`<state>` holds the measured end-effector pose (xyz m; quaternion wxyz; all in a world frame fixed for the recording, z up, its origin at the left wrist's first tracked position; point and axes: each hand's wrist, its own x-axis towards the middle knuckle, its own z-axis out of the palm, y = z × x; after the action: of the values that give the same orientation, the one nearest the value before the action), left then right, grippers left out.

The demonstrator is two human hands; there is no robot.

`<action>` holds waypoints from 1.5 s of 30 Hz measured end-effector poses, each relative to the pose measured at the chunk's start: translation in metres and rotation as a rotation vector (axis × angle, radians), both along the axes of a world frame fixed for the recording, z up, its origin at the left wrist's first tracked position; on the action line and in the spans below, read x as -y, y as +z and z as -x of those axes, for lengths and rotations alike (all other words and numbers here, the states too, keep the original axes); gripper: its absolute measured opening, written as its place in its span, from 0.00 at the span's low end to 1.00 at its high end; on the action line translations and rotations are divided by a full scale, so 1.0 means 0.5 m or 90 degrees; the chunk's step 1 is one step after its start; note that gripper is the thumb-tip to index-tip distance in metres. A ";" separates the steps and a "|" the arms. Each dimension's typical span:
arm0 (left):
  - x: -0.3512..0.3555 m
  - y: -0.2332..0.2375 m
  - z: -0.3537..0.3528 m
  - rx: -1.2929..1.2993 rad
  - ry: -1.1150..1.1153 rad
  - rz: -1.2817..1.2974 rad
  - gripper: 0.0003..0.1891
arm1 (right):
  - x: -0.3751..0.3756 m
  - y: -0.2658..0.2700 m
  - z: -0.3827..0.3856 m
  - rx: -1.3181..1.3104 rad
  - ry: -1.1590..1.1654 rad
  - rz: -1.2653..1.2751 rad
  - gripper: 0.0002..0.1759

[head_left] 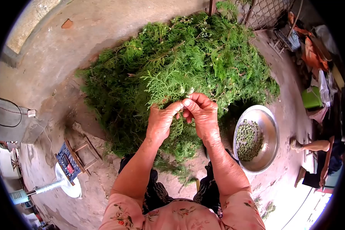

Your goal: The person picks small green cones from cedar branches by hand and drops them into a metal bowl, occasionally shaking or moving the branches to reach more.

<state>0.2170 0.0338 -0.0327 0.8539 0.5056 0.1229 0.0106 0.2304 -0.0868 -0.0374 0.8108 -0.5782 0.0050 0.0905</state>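
Note:
My left hand (160,120) is closed round a green cypress sprig (163,86), its flat, scaly leaves fanning out above the fingers. Thumb and forefinger of my right hand (204,115) are pinched together at the sprig's right side, touching the left fingertips. Pale green cones (190,91) show just above the right fingers; exactly what lies between those fingertips is hidden. Beyond and beneath both hands spreads a large heap of cut cypress branches (233,65). To the right of my right hand, a metal basin (270,143) holds many small green cones (249,140).
A small wooden stool (90,153) and a white-based stand (71,184) are at the left. Another person's leg (316,145) shows at the right edge, below piled bags and a green container (311,97). Wire mesh (268,15) stands behind the heap.

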 end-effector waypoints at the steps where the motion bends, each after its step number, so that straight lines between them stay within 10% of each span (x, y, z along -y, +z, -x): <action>1: 0.000 0.001 0.002 -0.018 -0.015 -0.015 0.07 | 0.003 -0.001 0.001 -0.001 -0.001 0.000 0.10; 31: -0.007 0.016 0.009 -0.135 -0.081 0.063 0.04 | 0.040 -0.009 -0.007 -0.171 0.127 -0.415 0.10; 45: -0.001 -0.014 0.022 0.029 -0.068 -0.323 0.10 | 0.019 0.025 -0.002 -0.066 0.003 0.060 0.10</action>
<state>0.2057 0.0341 -0.0398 0.7016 0.7090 0.0703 0.0077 0.2312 -0.0960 -0.0251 0.7814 -0.6101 0.0497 0.1217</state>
